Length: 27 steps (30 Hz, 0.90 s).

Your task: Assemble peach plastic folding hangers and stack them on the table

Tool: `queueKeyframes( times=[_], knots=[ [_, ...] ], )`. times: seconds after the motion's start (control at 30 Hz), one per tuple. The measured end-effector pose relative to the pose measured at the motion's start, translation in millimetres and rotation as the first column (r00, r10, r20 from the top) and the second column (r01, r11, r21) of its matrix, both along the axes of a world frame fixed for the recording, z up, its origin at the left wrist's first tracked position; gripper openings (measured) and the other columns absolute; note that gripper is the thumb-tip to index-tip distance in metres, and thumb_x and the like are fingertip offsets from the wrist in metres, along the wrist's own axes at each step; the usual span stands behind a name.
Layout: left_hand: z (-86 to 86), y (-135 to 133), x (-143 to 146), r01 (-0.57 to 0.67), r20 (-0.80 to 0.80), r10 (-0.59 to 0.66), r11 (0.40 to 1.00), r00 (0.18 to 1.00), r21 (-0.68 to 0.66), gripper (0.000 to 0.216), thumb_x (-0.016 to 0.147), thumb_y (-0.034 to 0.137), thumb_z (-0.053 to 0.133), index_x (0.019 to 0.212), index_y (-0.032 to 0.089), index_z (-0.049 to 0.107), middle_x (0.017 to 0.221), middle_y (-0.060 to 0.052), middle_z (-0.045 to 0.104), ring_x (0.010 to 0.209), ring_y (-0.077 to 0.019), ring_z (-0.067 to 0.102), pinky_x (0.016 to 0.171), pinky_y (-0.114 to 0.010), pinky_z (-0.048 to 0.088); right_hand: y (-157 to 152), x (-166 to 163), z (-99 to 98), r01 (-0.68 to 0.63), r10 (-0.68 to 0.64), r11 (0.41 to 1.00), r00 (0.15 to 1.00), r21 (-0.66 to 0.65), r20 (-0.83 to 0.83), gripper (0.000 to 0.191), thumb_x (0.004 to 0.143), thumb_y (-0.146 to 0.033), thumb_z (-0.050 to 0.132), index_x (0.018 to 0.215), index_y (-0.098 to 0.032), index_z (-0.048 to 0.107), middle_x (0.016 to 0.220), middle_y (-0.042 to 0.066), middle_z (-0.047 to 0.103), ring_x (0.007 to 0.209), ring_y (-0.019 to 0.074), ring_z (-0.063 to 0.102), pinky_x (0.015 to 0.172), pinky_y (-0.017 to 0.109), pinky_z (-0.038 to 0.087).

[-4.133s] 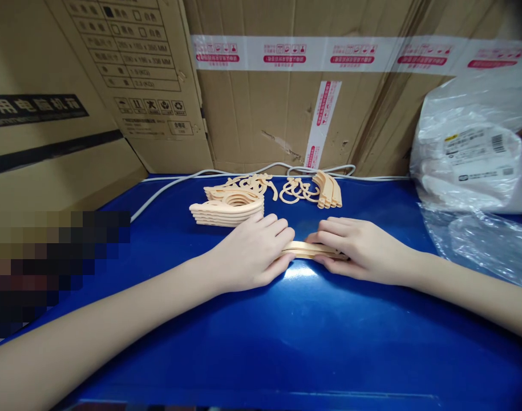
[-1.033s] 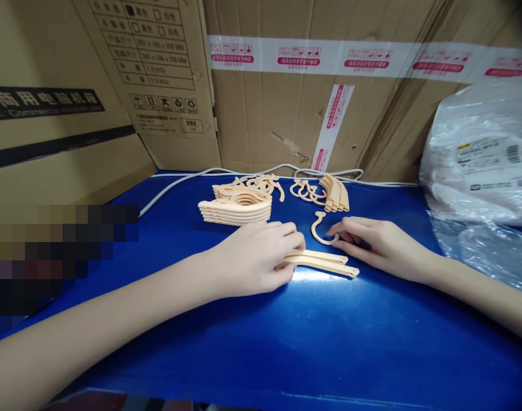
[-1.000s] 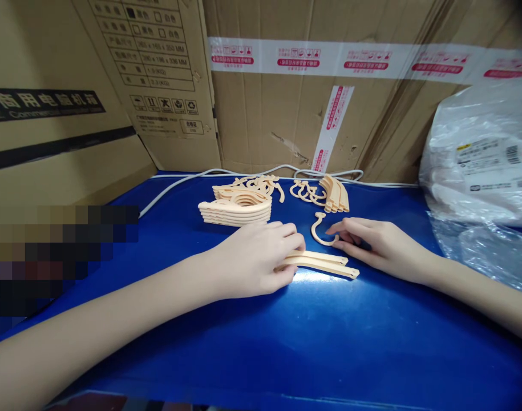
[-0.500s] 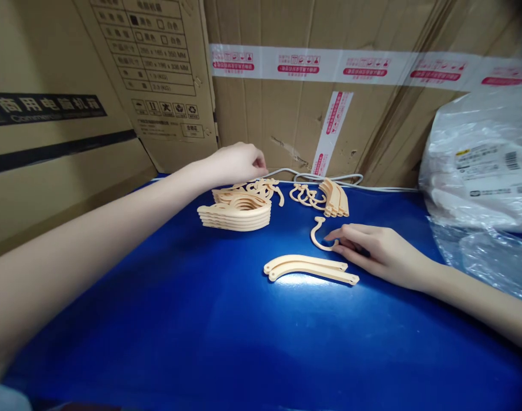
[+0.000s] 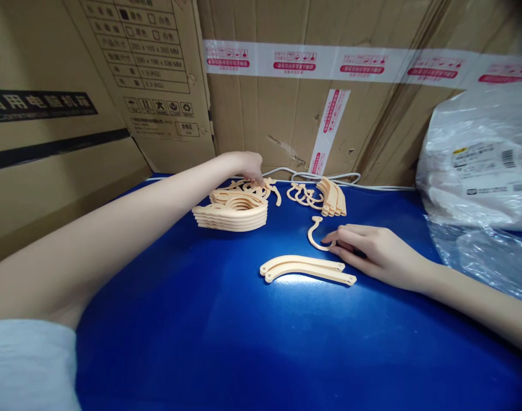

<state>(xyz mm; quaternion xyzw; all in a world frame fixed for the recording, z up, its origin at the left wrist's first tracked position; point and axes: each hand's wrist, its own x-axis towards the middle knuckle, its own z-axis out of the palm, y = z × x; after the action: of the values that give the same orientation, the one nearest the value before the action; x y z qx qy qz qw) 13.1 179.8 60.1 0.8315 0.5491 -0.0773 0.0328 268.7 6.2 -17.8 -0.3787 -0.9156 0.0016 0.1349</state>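
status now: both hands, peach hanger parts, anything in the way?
Left hand at the back pile of small parts, grip hidden. Right hand open, fingertips on the loose hook. Hanger arms lie free beside it. Nothing between.

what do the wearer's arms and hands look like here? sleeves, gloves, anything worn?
Both hands are bare: no gloves, rings, watch or bands show on the left hand or the right hand. Both forearms are uncovered. At the lower left edge a pale blue-grey short sleeve covers the left upper arm. No markings or cables on either arm.

Both forearms are bare, and a pale grey-blue short sleeve (image 5: 29, 365) covers the left upper arm.
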Motion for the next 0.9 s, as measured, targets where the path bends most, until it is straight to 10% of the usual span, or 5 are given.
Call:
queueKeyframes(
  times=[0.6,0.9],
  knots=[
    [8.3,12.6,3.0,0.077,0.047,-0.069,0.977,0.997,-0.201,0.043,0.067,0.040,0.065,0.102,0.017,0.071,0.097,-0.005,0.071,0.097,-0.0220,0.058,0.082,-0.026,0.039,-0.5,-0.3,-0.2,-0.041,0.041,0.997,0.999,0.069,0.004,0.024,0.097,-0.026,0.040,0.105,-0.017,0.060,0.099,0.008,0.070,0.087,0.0177,0.067,0.075,0.027,0.051],
    [4.9,11.1,17.1,-0.094,0.189,0.112,0.991,0.976,-0.098,0.033,0.077,0.037,0.057,0.095,0.016,0.074,0.084,-0.009,0.069,0.076,-0.0195,0.059,0.065,-0.029,0.040,-1.2,-0.8,0.8,-0.040,0.039,0.997,0.999,0.071,0.012,0.025,0.097,-0.026,0.040,0.108,-0.017,0.060,0.099,0.008,0.070,0.087,0.0182,0.067,0.075,0.028,0.051]
  ],
)
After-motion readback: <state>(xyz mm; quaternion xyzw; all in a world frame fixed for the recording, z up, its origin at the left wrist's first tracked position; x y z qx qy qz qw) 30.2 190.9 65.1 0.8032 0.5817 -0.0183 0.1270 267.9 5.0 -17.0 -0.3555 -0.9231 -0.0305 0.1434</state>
